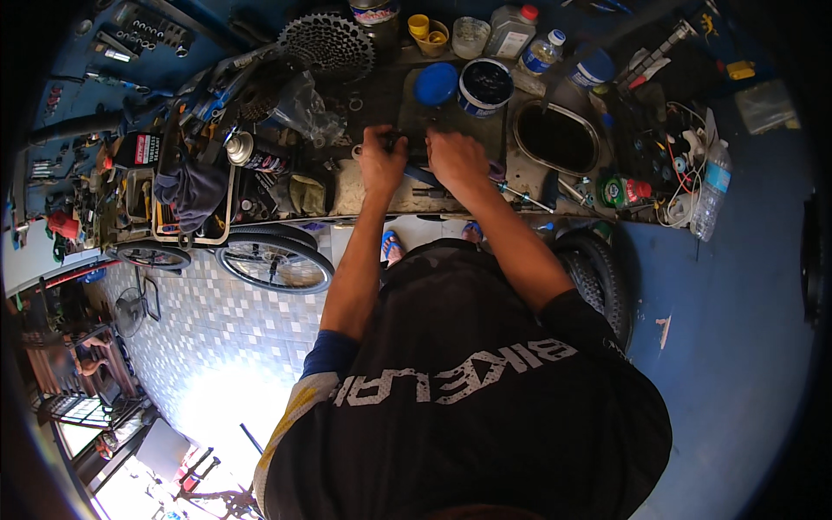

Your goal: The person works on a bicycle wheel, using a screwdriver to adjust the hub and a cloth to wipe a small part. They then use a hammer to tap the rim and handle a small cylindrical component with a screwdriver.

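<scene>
Over the workbench's near part, my left hand (382, 163) has its fingers curled round a small dark part (395, 139), too small to name. Beside it and apart, my right hand (458, 161) is closed, knuckles up; what its fingers hold, if anything, is hidden. Just beyond the right hand stands an uncovered tub of dark grease (485, 87), with its blue lid (436, 84) lying to the left. Both hands are above a dark mat (418, 108). A clear plastic bag (308, 113) lies left of my left hand.
An oval metal pan (556, 137) stands right of the tub. Bottles (513, 33) line the back, near a large cassette (326, 45). A spray can (251, 152) and a tool-filled tray (227, 208) occupy the left. Bicycle wheels (274, 260) lean below the bench edge.
</scene>
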Tool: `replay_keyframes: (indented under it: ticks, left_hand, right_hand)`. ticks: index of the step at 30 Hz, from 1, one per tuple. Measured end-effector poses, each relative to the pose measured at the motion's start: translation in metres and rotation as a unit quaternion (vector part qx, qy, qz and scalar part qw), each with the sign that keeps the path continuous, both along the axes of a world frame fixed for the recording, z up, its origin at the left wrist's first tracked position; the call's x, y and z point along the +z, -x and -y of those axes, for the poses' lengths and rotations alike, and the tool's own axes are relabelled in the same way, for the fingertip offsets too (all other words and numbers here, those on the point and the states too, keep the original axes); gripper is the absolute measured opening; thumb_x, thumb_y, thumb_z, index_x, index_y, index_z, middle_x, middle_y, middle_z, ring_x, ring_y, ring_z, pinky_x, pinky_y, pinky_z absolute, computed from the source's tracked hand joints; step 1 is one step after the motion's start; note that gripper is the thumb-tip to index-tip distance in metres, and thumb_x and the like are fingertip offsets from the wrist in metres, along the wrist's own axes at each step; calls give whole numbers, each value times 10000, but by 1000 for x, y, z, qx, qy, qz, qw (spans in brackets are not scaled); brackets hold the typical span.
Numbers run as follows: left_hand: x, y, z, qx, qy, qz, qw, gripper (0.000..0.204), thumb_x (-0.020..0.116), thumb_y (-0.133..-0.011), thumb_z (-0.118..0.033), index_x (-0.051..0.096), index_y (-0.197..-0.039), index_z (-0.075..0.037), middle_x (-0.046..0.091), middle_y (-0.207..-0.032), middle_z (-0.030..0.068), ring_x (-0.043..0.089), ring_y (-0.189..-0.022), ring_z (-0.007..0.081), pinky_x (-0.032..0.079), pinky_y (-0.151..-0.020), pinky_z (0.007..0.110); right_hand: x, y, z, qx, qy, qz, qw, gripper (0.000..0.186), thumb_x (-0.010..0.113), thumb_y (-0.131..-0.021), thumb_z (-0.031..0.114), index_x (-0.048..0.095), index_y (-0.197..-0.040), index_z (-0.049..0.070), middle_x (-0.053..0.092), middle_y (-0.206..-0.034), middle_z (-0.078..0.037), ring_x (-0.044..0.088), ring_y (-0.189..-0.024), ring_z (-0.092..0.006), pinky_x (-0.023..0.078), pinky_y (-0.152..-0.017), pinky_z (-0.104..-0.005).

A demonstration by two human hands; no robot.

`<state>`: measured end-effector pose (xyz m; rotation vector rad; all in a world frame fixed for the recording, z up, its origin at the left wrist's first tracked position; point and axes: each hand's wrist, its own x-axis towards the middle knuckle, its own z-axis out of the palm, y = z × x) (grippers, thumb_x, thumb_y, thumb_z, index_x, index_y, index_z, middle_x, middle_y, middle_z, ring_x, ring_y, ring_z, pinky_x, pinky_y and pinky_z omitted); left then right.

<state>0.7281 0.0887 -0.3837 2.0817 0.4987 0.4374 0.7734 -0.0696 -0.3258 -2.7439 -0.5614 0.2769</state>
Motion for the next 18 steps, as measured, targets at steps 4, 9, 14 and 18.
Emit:
replay_keyframes:
  ticks: [4,9,14,18]
  left_hand:
    - [-10,0,-10,6,155,0,988,416,812,-890,-137,600,-1240,-60,719,-996,177,742,-712,265,567,-627,386]
    - [3,8,-26,19,241,-27,970,420,776,-953,-104,562,-1308,-35,720,-1010,148,765,-797,203,607,-606,301]
    - [19,14,-27,39,290,-9,956,466,785,-936,-78,557,-1336,-11,731,-1001,147,754,-794,198,608,-619,301]
    - [23,19,-32,13,313,8,950,584,810,-902,-66,555,-1428,-52,679,-1163,171,737,-903,192,644,-704,327]
  right_hand:
    - [1,-5,11,-17,-17,-19,1000,240,528,-1055,280,712,-1124,142,759,-940,-209,735,-900,-443,580,-809,-565]
    - [4,-11,22,-19,-25,-33,999,228,556,-1044,297,716,-1122,155,763,-964,-183,725,-958,-433,565,-858,-558]
    - [1,-16,28,-10,-40,-34,999,222,576,-1036,282,725,-1083,124,769,-962,-183,739,-950,-419,576,-857,-540]
    - [3,-21,37,-7,15,-31,999,230,595,-1027,314,725,-1139,161,771,-1043,-157,729,-1007,-405,564,-860,-557]
